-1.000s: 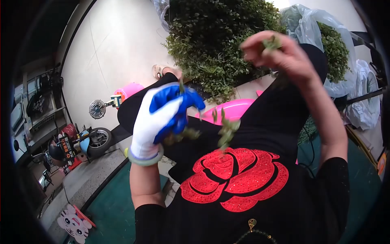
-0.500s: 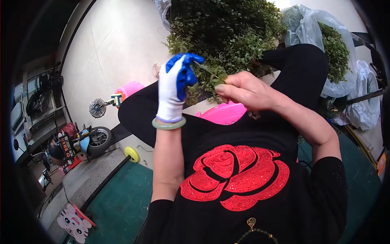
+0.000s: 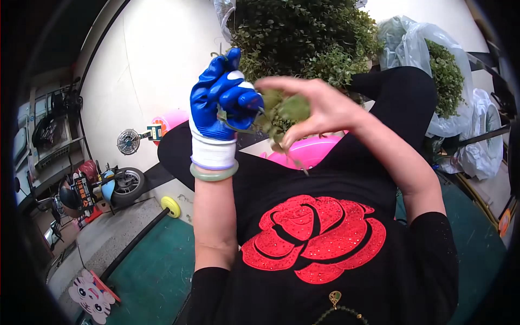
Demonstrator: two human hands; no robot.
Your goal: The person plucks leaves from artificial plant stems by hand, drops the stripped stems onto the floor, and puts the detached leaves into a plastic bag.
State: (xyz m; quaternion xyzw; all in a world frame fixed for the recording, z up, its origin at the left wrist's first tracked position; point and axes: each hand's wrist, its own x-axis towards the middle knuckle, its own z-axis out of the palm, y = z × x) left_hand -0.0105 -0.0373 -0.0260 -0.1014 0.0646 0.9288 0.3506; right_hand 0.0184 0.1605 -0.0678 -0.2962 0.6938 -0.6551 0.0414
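Note:
My left hand [image 3: 222,100], in a white glove with a blue coated palm, is closed around the thin stem of a leafy green sprig [image 3: 295,108]. A bit of stem sticks up above its fingertips. On the other side of the sprig is my bare right hand [image 3: 330,105], with thumb and fingers spread apart around the leaves. Motion blurs the leaves, and I cannot tell whether the right fingers touch them. Below the hands, between my legs, sits a pink plastic basin [image 3: 309,150]. A large heap of green foliage [image 3: 303,38] lies just beyond.
To the right, a clear plastic bag [image 3: 401,43] holds more foliage [image 3: 446,78]. A white plastic bag [image 3: 482,143] lies below it. At left are a small fan [image 3: 128,141], a yellow disc on a bar [image 3: 170,206] and a parked scooter [image 3: 127,186].
My left hand has turned its palm into view and moved slightly left. My right hand has gone from pinching the leaves to spread fingers.

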